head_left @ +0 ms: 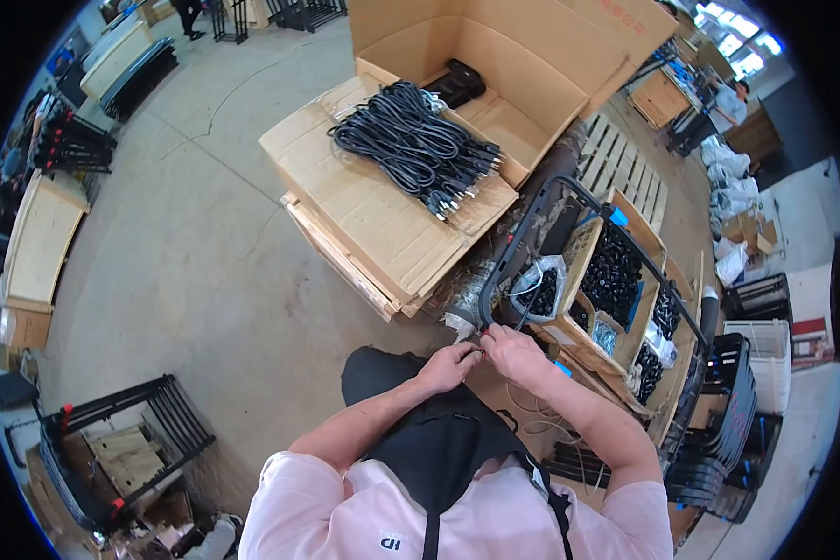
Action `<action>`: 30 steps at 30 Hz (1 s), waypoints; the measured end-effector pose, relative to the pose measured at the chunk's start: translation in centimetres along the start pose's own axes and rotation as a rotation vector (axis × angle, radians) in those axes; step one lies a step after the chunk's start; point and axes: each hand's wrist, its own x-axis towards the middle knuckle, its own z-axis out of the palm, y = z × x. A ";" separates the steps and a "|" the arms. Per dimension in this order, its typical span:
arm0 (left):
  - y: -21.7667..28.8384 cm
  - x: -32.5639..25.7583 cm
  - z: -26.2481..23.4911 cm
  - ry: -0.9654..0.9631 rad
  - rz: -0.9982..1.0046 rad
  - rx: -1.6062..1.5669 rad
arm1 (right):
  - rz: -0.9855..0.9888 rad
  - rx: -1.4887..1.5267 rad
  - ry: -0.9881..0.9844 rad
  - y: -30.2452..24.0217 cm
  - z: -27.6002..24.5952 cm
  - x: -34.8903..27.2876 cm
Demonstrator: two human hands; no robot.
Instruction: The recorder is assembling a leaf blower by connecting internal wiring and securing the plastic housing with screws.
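My left hand (449,367) and my right hand (517,357) meet in front of my black apron (439,439), both with fingers closed in a pinch. Between the fingertips shows a small bit of red and something dark, too small to name. Right above my right hand is the near-left corner of a black tubular frame (491,280) with rounded corners and blue pieces on it. Whether my right fingers also grip its tube is hidden. The frame leans across a wooden parts tray (583,252) with compartments of small black parts and silvery screws.
A large open cardboard box (523,65) stands ahead, with a bundle of black cables (411,140) on its flap. Black frames (728,401) are stacked at the right, and another frame rack (131,448) stands at the lower left. A person (726,105) is far off at the right.
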 end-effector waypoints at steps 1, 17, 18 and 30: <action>-0.2 0.2 -0.1 0.012 -0.002 -0.006 | 0.015 0.008 0.000 0.1 -0.3 -0.3; -0.5 0.5 -1.2 -0.095 -0.085 -0.112 | -0.182 0.299 0.272 1.2 0.0 -0.6; -0.3 0.5 -1.3 -0.115 -0.124 -0.110 | -0.177 0.300 0.273 1.2 0.0 -0.6; 0.8 0.7 -1.1 -0.089 -0.121 -0.014 | -0.070 0.250 0.152 1.1 0.6 -0.6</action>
